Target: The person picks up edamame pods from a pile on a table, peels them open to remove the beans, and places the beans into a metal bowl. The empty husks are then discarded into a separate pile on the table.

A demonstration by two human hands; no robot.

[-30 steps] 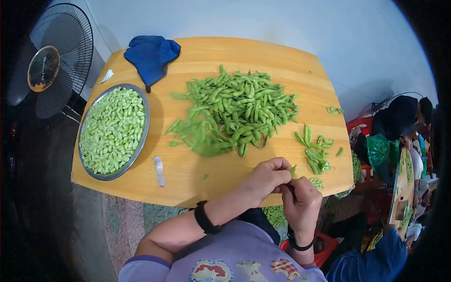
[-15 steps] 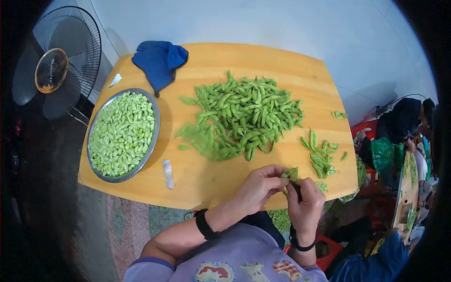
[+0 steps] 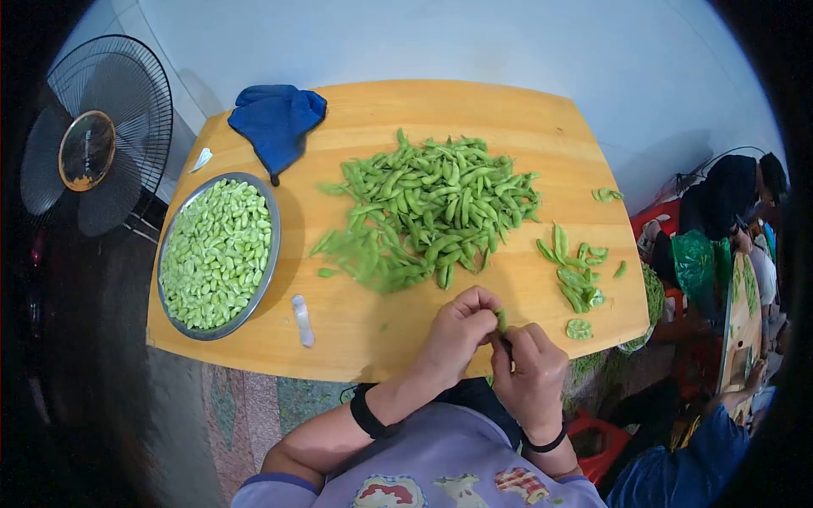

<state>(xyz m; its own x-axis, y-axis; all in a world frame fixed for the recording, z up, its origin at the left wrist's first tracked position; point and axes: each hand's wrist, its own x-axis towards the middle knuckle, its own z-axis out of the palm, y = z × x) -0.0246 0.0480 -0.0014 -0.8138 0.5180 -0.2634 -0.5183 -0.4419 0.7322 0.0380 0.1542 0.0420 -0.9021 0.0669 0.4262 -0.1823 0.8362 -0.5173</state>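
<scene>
Close to the table's near edge, my left hand pinches a green bean pod between thumb and fingers. My right hand is closed at the pod's lower end, its thumb and curled fingers pressed together. Something small and dark shows at the right fingertips, too small to name. Beyond my hands lies a big heap of bean pods. Several opened, flattened pods lie to the right. On the left, a round metal dish is full of shelled green beans.
On the wooden table are a blue cloth, a whitish strip and a white scrap. A fan stands at left. At right, other people work beside another board; a red stool is near my right arm.
Both my hands have shifted slightly left with the pod, which now shows less between the fingers. A flattened pod to their right is more visible. The whole view has turned a little.
</scene>
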